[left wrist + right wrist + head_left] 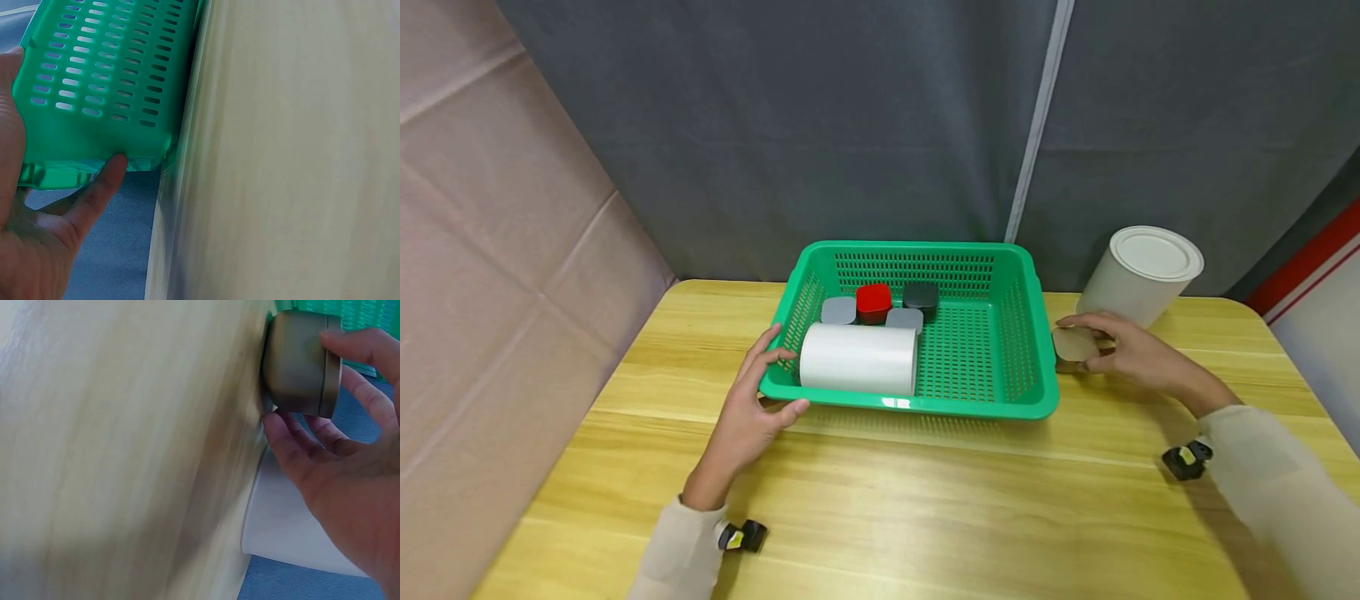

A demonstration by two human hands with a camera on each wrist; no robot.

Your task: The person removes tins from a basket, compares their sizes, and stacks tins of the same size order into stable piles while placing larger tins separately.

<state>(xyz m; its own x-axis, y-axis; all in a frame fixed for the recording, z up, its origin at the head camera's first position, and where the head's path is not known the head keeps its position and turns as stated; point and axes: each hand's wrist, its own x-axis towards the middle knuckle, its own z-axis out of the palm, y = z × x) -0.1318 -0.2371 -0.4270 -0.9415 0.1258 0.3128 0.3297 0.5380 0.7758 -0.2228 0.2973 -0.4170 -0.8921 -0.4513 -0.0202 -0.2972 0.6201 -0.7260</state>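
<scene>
A green plastic basket (910, 406) with slotted walls stands on the table. My left hand (752, 408) grips its near left corner, fingers over the rim and thumb against the front; the left wrist view shows one digit against the outer wall. Inside lie a white cylinder (859, 360) on its side, a red container (873, 302), a black container (921, 298) and two grey-lidded ones, a left one (838, 311) and a right one (905, 320). Just right of the basket, my right hand (1123, 350) holds a small brown lidded container (297, 362) between thumb and fingers, low at the table.
A tall white lidded canister (1131, 279) stands upright behind my right hand. The wooden table (925, 500) ends at a dark grey curtain (820, 125) at the back. A pale cloth-like wall (512, 275) borders the left side, and a red and white surface (1326, 275) the right.
</scene>
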